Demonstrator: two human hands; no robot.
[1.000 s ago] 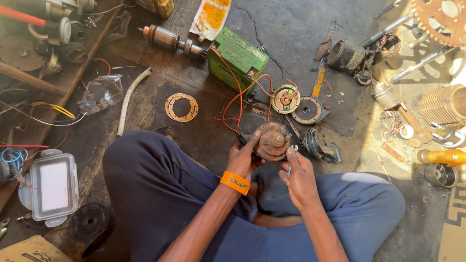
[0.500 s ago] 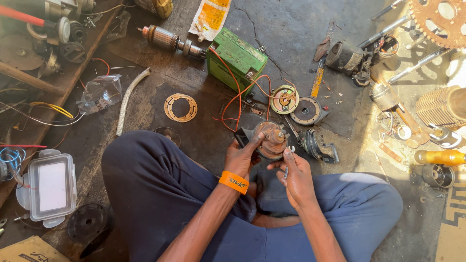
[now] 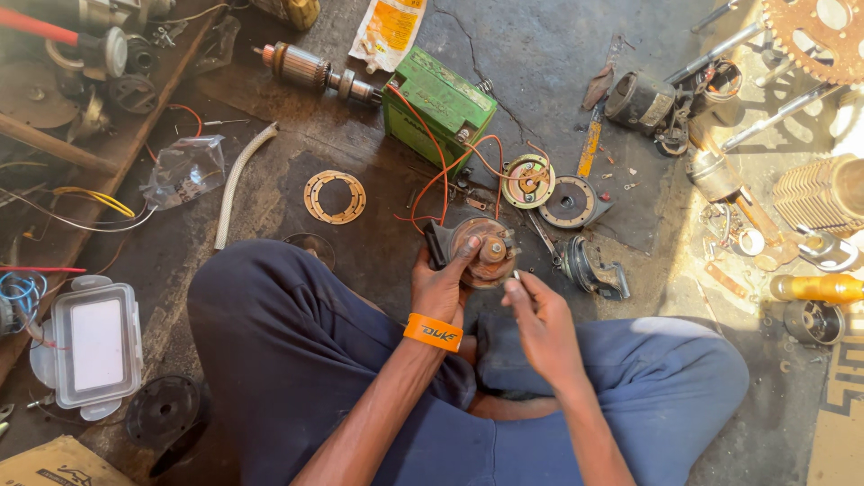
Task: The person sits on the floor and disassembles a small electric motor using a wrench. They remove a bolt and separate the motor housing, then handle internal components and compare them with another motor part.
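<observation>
Horn (image 3: 484, 252) mid-frame, gripped by left hand (image 3: 443, 286) | right hand (image 3: 540, 315) now pinching small tool, tip moved off horn face | battery (image 3: 438, 105) wired, upper centre

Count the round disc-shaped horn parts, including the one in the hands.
3. One round horn body is held in the left hand, before the right hand. A coil disc and a dark disc lie on the floor beyond. Clutter may hide more.
</observation>
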